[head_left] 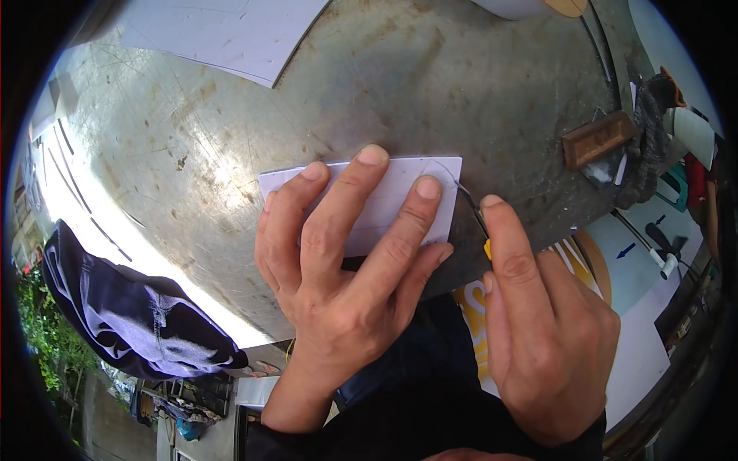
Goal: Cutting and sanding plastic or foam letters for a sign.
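A small white board piece (392, 200) lies at the near edge of the metal table, with a thin curved line drawn near its far right corner. My left hand (338, 269) is spread over it, fingertips pressing on its face and the thumb by its right edge. In my right hand (546, 338) is a slim cutting knife with a yellow handle (488, 248), the index finger laid along it. Its dark blade (472, 207) reaches the board's right edge, where the curved line ends. My right palm hides most of the handle.
The scratched metal table (231, 131) spreads beyond my hands. A larger white sheet (223, 38) rests at the far left. To the right are a brown rectangular block (600, 138) and a dark grey cloth (653, 127). Dark purple fabric (146, 315) hangs at the left edge.
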`<state>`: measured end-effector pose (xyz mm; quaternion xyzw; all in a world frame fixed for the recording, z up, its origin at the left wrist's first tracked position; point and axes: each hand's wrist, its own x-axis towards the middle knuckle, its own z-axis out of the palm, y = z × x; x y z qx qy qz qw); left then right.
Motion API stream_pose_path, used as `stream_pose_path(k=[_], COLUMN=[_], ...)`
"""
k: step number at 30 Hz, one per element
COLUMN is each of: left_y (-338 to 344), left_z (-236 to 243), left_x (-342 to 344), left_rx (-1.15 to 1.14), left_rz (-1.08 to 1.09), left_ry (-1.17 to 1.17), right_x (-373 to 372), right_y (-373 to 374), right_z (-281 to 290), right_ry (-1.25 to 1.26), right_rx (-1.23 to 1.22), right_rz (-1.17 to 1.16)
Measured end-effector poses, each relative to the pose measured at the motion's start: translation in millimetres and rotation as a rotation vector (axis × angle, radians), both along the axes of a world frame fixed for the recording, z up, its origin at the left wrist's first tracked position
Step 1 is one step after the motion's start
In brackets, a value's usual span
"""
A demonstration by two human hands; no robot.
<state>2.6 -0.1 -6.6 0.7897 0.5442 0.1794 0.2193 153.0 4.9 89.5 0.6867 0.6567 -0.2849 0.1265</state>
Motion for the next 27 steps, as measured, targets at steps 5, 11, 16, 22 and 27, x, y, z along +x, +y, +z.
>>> stream_pose_path(k=[5, 11, 16, 22, 27], left_y=[-0.5, -0.2, -0.5, -0.4, -1.9], left_z=[1.1, 2.0, 1.9, 1.2, 1.7], left_x=[0.3, 1.1, 1.0, 0.5, -1.2], left_rx=[-0.011, -0.016, -0.014, -0.013, -0.011], left_rz=[0.003, 0.013, 0.015, 0.006, 0.0], left_ry=[0.005, 0.008, 0.011, 0.005, 0.013], right_x=[-0.6, -27.9, -12.2, 2.4, 15.9], right_y=[-6.2, 18.0, 1.1, -17.1, -14.6], right_z=[-4.3, 4.3, -0.2, -2.0, 0.3], right_ry=[0.012, -0.132, -0.068, 0.037, 0.13], right_rx=[0.092, 0.059, 0.065, 0.075, 0.022], right_rz=[0.021, 0.071, 0.039, -0.033, 0.035])
